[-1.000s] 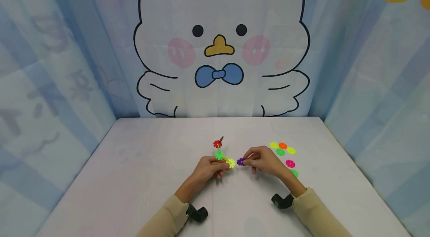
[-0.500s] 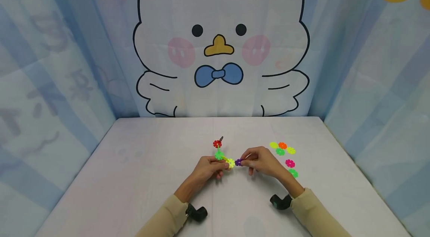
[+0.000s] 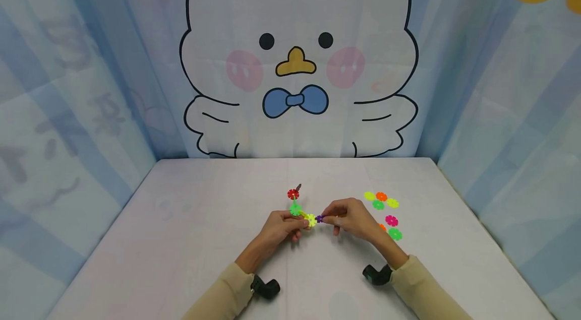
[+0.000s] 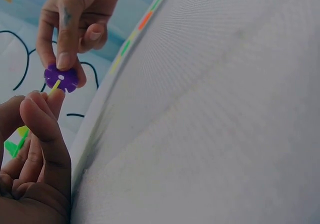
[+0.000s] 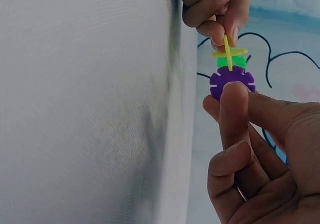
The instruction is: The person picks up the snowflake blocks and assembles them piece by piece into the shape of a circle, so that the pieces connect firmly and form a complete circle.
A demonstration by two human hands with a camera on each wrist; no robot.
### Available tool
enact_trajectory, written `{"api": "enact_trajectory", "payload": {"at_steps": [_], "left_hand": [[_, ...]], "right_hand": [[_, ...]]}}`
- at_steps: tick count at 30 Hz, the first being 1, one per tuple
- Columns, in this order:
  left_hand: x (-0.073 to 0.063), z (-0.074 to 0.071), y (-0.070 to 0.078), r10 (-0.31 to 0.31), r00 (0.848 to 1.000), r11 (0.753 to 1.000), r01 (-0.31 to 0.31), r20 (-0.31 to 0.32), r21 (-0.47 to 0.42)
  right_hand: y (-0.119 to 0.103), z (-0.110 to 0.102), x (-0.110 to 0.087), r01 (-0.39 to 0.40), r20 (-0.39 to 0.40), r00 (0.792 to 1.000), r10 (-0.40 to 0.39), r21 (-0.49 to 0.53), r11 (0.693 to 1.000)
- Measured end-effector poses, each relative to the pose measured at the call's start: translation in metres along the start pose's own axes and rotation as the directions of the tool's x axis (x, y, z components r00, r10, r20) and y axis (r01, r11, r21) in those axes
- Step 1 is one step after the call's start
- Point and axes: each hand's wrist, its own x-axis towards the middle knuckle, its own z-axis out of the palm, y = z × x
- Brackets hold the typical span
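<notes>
A person's left hand (image 3: 282,227) pinches a yellow disc (image 3: 311,219), below center in the head view, meeting a purple disc (image 3: 320,219) pinched by the right hand (image 3: 354,218). A green disc (image 3: 295,209) and red disc (image 3: 293,194) rise beyond. The table (image 3: 204,199) stretches broadly left; loose discs (image 3: 392,220) border the right forearm.

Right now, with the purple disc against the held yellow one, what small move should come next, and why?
Probably the right hand should press the purple disc gently onto the yellow disc: it pinches purple, the left hand grips yellow, and both wrist views show yellow's edge overlapping purple's rim; whether they lock is unclear.
</notes>
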Motion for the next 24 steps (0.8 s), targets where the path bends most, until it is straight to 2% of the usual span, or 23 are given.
{"api": "enact_trajectory", "payload": {"at_steps": [7,17,24], "left_hand": [[0.0021,-0.0006,-0.002,-0.003,1.0,1.0,0.003,-0.006,-0.002],[0.0037,-0.0045,-0.0021,0.018,1.0,1.0,-0.018,-0.005,-0.008],[0.0035,-0.004,-0.0029,0.003,1.0,1.0,-0.003,-0.006,-0.016]], "right_hand": [[-0.0006,0.002,-0.0003,0.052,-0.017,0.998,-0.052,-0.01,0.999],[-0.0003,0.0065,0.002,0.04,-0.027,0.999,-0.04,-0.007,0.999],[0.0009,0.0075,0.0014,0.033,-0.024,0.999,-0.033,0.004,0.999]]}}
